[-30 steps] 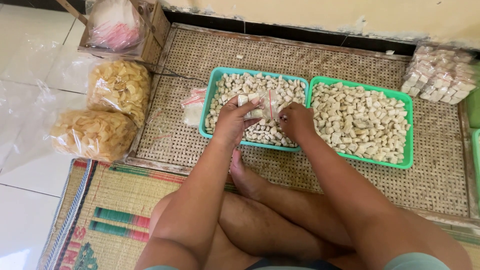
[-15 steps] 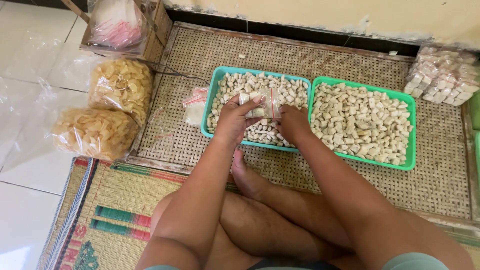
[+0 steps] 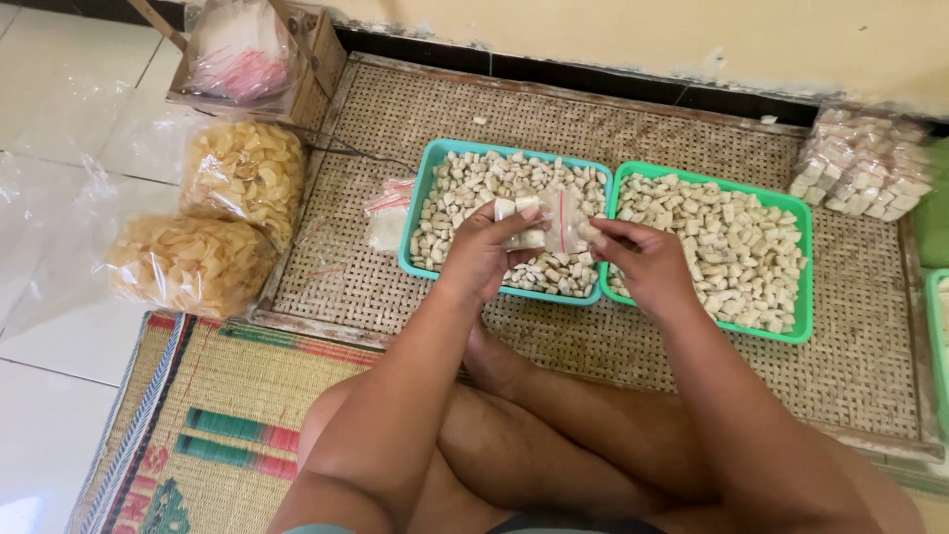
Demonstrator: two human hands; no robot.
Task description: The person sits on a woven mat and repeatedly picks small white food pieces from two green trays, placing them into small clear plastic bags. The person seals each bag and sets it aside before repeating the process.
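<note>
Head view, left hand, right hand pinching small clear bag, above teal tray edge

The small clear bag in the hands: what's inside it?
The small clear bag, held by the left hand and right hand, shows pale snack pieces inside at its left. Fingers cover its edges, so the count stays unclear.

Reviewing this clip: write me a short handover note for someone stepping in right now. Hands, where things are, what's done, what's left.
Left hand: grips a small clear bag, partly filled with pale pieces.
Right hand: pinches the bag's other edge.
Both are over the teal tray; the green tray sits beside it.
Done: packed bags piled on the far right.
Left: both trays full of loose pieces; spare empty bags lie left of the teal tray.
</note>
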